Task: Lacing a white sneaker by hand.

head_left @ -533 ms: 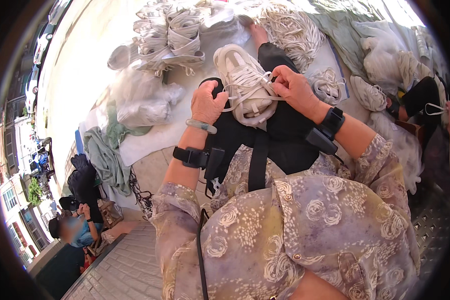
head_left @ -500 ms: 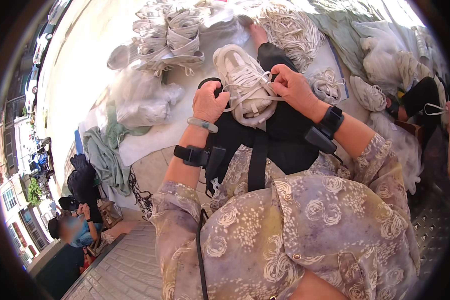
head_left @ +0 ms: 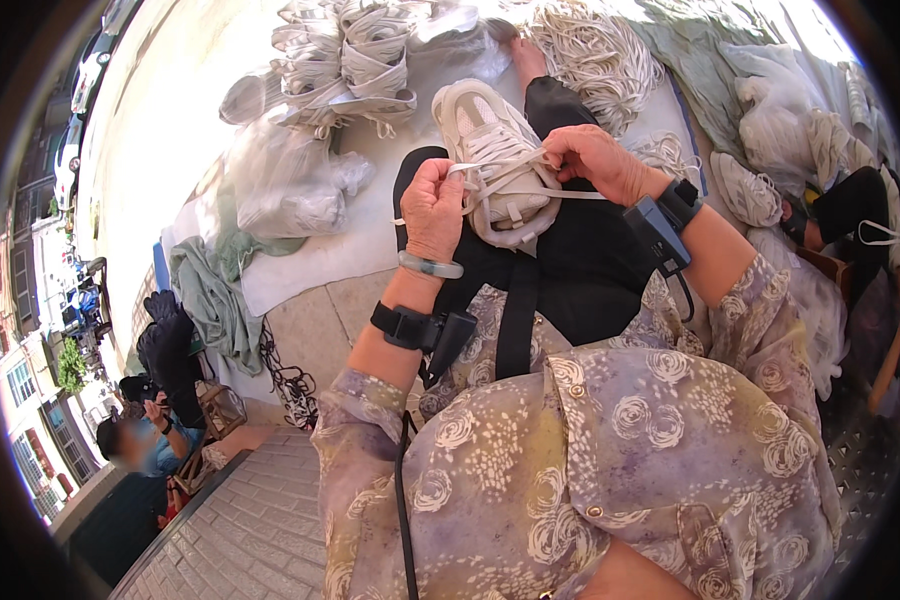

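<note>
A white sneaker [head_left: 515,205] rests on my lap, toe pointing away from me, with its laces [head_left: 500,160] strung across the upper. My left hand [head_left: 433,208] is closed at the shoe's left side, pinching a shoelace between thumb and finger. On the other side, my right hand [head_left: 595,160] grips a lace between thumb and fingertips near the top eyelets. One loose lace end stretches right below that hand. Both hands hold the laces close over the shoe.
Stacked white shoe uppers [head_left: 340,70] stand far left of the sneaker, by a clear plastic bag [head_left: 285,175]. A heap of white laces [head_left: 595,70] lies far right. Another white sneaker [head_left: 745,190] sits at right. A person [head_left: 150,440] sits at lower left.
My left hand has shifted right and slightly down, drawing a lace across the shoe. The right hand stays near the eyelets, its fingers closer over the laces.
</note>
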`<state>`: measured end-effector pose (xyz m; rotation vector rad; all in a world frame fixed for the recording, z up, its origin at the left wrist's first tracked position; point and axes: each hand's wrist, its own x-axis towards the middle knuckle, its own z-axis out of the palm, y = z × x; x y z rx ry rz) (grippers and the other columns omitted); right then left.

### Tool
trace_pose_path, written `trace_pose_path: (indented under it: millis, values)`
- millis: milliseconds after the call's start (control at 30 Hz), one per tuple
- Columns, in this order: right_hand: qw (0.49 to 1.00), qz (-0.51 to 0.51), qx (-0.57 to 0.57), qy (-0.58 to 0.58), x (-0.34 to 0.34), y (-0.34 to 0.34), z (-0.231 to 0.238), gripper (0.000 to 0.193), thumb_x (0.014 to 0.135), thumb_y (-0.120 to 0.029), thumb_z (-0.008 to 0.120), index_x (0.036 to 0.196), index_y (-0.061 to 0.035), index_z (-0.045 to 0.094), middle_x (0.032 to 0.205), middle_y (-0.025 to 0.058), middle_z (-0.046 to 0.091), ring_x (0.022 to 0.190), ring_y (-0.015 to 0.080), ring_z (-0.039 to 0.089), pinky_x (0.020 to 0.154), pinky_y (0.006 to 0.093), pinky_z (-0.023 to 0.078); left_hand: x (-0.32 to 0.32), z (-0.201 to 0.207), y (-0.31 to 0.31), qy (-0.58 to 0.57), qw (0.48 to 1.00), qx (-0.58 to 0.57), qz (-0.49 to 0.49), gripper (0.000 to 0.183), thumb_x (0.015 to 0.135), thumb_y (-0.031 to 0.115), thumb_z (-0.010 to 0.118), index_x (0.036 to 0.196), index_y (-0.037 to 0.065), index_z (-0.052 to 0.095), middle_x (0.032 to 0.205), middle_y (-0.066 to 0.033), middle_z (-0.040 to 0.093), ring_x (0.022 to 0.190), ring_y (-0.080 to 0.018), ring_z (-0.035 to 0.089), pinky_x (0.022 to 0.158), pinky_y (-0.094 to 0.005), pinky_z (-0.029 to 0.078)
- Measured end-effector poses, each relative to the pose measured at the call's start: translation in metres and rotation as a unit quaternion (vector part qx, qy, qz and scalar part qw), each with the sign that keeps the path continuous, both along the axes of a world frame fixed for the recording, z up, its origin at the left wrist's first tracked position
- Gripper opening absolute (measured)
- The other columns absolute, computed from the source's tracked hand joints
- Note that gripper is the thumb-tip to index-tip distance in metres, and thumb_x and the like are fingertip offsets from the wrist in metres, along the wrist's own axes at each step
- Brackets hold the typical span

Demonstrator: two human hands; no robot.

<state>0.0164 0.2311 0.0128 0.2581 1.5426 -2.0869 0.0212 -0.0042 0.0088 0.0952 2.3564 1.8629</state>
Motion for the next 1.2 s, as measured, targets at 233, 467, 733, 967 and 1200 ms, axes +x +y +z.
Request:
trace_pose_path:
  millis: [233, 467, 733, 967, 1200]
  values:
    - [0.999, 0.002, 0.052, -0.017, 0.006, 0.000, 0.002, 0.024, 0.085, -0.030, 0.057, 0.075, -0.0084, 0.059, 0.076, -0.0020, 0.054, 0.068, 0.0071, 0.049, 0.062, 0.0222, 0.041, 0.004, 0.005, -0.001, -0.080, 0.996, -0.001, 0.027, 0.014, 0.087, 0.013, 0.053, 0.090, 0.003, 0.063, 0.077, -0.0003, 0.061, 0.064, -0.0057, 0.054, 0.058, -0.0188, 0.044]
    - [0.992, 0.050, 0.111, -0.010, 0.026, 0.015, 0.019, 0.019, 0.089, -0.025, 0.055, 0.096, -0.0075, 0.059, 0.079, -0.0023, 0.056, 0.072, 0.0049, 0.053, 0.061, 0.0200, 0.043, -0.013, 0.016, -0.013, -0.220, 0.968, 0.097, -0.071, 0.027, 0.085, 0.025, 0.052, 0.086, 0.000, 0.065, 0.068, -0.0013, 0.060, 0.062, -0.0076, 0.052, 0.060, -0.0195, 0.041]
    - [0.897, 0.157, 0.338, 0.238, 0.046, 0.037, 0.034, 0.017, 0.082, -0.015, 0.060, 0.090, 0.0000, 0.060, 0.062, 0.0070, 0.056, 0.056, 0.0160, 0.054, 0.052, 0.0299, 0.041, -0.014, 0.014, -0.011, -0.173, 0.984, 0.031, -0.036, 0.032, 0.084, 0.030, 0.054, 0.097, 0.002, 0.064, 0.080, -0.0019, 0.062, 0.073, -0.0091, 0.055, 0.063, -0.0216, 0.042]
    - [0.803, 0.092, 0.430, 0.402, 0.052, 0.066, 0.055, 0.013, 0.078, -0.011, 0.063, 0.088, -0.0023, 0.062, 0.070, 0.0127, 0.059, 0.062, 0.0290, 0.057, 0.057, 0.0342, 0.044, 0.006, 0.013, -0.026, 0.010, 0.943, -0.303, -0.138, 0.045, 0.077, 0.018, 0.056, 0.116, -0.002, 0.048, 0.081, -0.0096, 0.067, 0.075, -0.0219, 0.063, 0.072, -0.0326, 0.048]
    - [0.775, 0.114, 0.457, 0.421, 0.060, 0.091, 0.059, 0.010, 0.077, -0.009, 0.062, 0.085, -0.0028, 0.061, 0.074, 0.0118, 0.060, 0.064, 0.0289, 0.057, 0.058, 0.0337, 0.044, 0.015, 0.016, -0.028, 0.061, 0.939, -0.312, -0.129, 0.045, 0.071, 0.016, 0.052, 0.113, 0.000, 0.050, 0.069, -0.0144, 0.062, 0.066, -0.0332, 0.062, 0.067, -0.0392, 0.048]
